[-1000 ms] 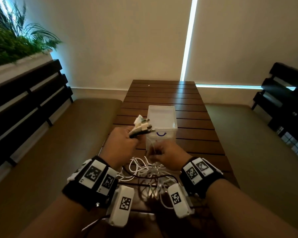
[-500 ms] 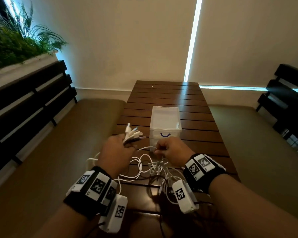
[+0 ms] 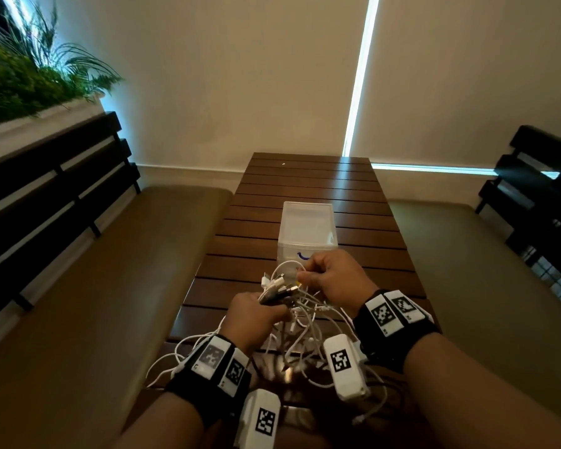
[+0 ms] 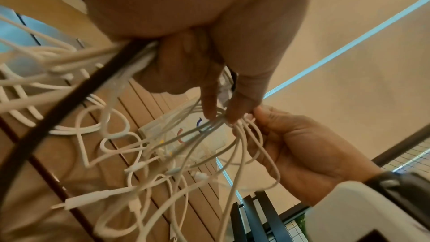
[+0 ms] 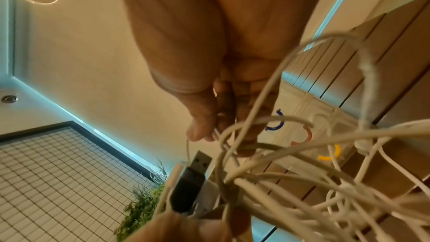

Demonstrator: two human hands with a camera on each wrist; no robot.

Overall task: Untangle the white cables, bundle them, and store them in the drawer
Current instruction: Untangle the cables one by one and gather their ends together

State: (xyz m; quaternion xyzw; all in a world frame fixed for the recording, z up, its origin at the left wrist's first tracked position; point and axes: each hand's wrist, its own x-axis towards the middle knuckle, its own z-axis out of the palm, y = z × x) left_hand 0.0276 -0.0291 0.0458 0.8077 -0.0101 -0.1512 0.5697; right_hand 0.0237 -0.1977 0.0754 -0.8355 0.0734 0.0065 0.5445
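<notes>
A tangle of white cables hangs between my hands above the near end of the wooden table. My left hand grips a fan of plug ends, among them a black USB plug. Just beyond it, my right hand pinches a thin white cable loop between thumb and fingers. Loose strands and connectors dangle below onto the table. The clear plastic drawer unit stands shut right behind my hands, with blue, red and yellow handles.
Padded benches run along both sides of the table, with dark slatted backs. A planter with greenery sits on the ledge at the far left. A black cord crosses the left wrist view.
My left hand has moved right and nearer, bringing the plug ends close to my right hand. The right hand now holds a cable loop up beside the plugs, and more cable hangs lifted.
</notes>
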